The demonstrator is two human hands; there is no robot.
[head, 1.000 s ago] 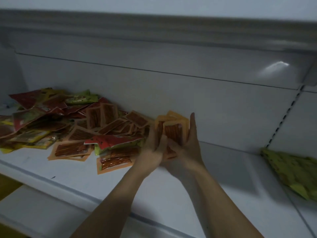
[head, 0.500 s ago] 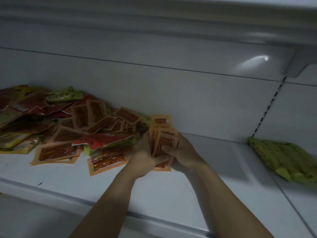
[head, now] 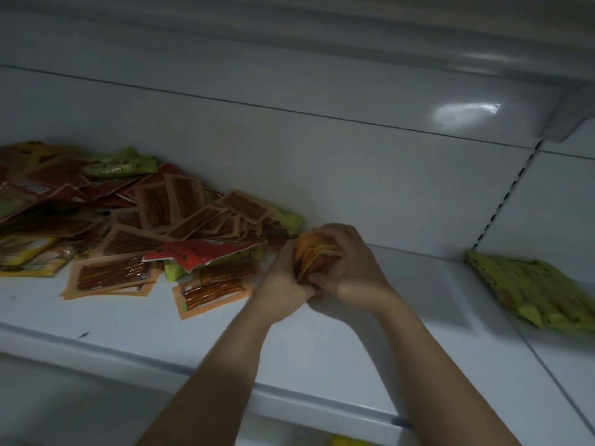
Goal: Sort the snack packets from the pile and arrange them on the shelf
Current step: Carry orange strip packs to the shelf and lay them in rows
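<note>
Head cam, only view there is. Both hands meet abt mid-frame, low over the white shelf [head: 322,349]. The left hand [head: 283,284] is curled round the near-left edge of a stack of orange packets [head: 317,255]. The right hand [head: 351,268] wraps over the top and right side w/ fingers bent down across it. So both hands grip the same stack, squeezing it from either side. The stack stands on edge btw the palms and fans out a bit at the top. Can't tell if its bottom edge touches the shelf bc the hands cover it.

The pile [head: 128,220] sits left of the hands, pushed back against the back panel [head: 322,172]. It's a jumble of orange packets w/ dark sticks inside, plus red, green and a few yellow ones at the far left. A green packet [head: 119,164] lies up top at the back. A red packet [head: 199,252] lies across the front of the pile, its right end near the left hand but not touching afaict. Two orange ones lie flat on the shelf in front of the pile, one [head: 212,292] just beside the left wrist, the other [head: 109,278] further left.

Over on the right, past the slotted rail [head: 502,201], a bunch of green packets [head: 531,291] lies flat in the next bay, well apart from the hands. Lighting is dim, so print on the packets is unreadable.
</note>
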